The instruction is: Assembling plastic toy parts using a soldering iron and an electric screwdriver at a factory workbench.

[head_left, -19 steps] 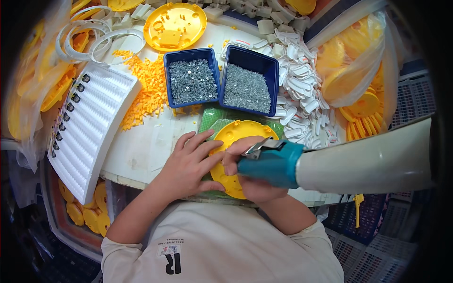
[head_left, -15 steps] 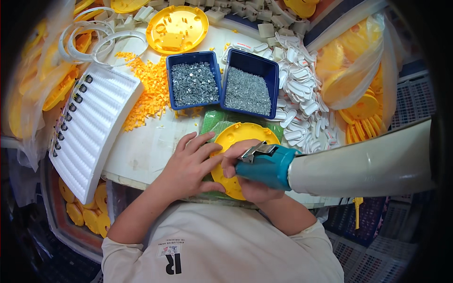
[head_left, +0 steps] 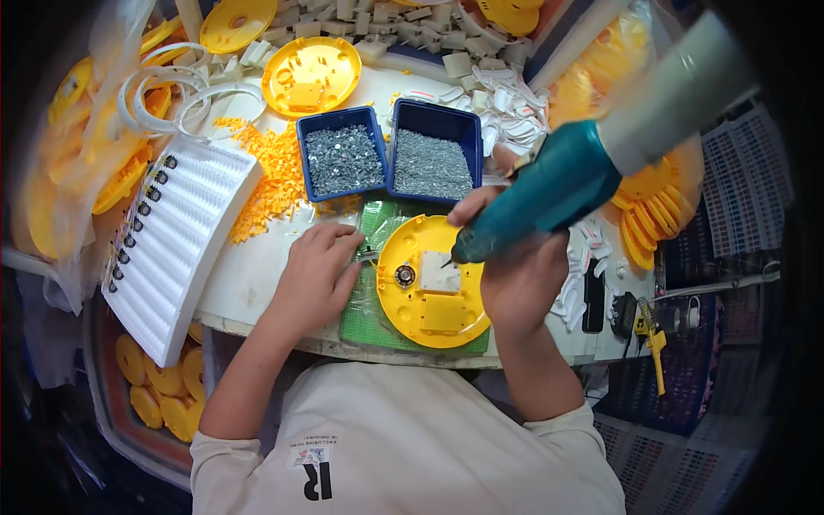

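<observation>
I have the right hand (head_left: 525,279) wrapped around a teal power screwdriver (head_left: 541,189). Its tip points down over a white block (head_left: 435,280) in a round yellow plate (head_left: 409,305); I can't tell if it touches. My left hand (head_left: 322,262) curls by the plate's left edge, next to a small gray piece (head_left: 369,256), and I can't tell if it grips that. The plate lies on a green mat (head_left: 365,324) at the near side of the table (head_left: 257,290). Past it stand two blue bins (head_left: 442,122) of tiny metal parts (head_left: 432,165). Yellow bits (head_left: 273,172) and a foam tray (head_left: 184,232) lie left, white plastic pieces (head_left: 513,120) right.
</observation>
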A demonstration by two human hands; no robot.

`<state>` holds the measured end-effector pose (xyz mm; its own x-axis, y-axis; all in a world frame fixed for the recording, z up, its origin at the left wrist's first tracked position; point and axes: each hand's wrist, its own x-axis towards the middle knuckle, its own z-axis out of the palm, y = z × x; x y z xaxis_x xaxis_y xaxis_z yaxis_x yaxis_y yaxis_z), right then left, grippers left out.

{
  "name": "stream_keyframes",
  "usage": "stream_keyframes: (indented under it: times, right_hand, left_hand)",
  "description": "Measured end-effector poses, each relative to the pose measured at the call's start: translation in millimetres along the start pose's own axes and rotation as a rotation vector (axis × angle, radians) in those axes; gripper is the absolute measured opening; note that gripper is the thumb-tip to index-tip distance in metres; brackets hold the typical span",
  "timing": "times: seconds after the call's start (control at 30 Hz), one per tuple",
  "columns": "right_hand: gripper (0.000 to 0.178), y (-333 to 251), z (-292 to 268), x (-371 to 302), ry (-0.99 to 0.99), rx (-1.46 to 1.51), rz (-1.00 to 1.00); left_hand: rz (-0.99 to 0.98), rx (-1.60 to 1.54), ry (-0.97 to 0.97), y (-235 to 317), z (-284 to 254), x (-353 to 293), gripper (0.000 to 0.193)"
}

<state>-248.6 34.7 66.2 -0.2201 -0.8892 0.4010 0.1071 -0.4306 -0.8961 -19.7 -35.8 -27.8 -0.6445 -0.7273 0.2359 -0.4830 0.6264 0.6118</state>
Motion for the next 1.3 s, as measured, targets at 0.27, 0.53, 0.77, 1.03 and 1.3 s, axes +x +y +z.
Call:
stream_keyframes:
  times: [0.27, 0.53, 0.77, 1.03, 1.3]
  right_hand:
    - [0.049, -29.0, -24.4, -48.5, 0.225, -0.301, -0.023]
    - [0.027, -24.3, -123.4, -153.8, 0.570, -0.315, 0.142]
    - [0.027, -64.4, -289.5, -219.4, 1.439, -0.183, 0.197]
    - [0.030, -123.8, -422.6, -288.8, 1.567, -0.392, 0.088]
    - [0.035, -137.4, -353.6, -263.8, 1.570, -1.153, 0.016]
  left_hand:
    - [0.059, 0.055, 0.032, 2.0, 9.3, 4.0, 0.031]
    - [0.106, -0.072, 0.194, 7.4, 9.1, -0.7, 0.029]
    - [0.479, 0.239, 0.069, 24.8, -10.6, -35.1, 0.022]
    - [0.148, 0.044, 0.141, 1.3, -18.6, -48.9, 0.024]
    - [0.314, 0.193, -0.067, 21.6, -23.0, -19.9, 0.026]
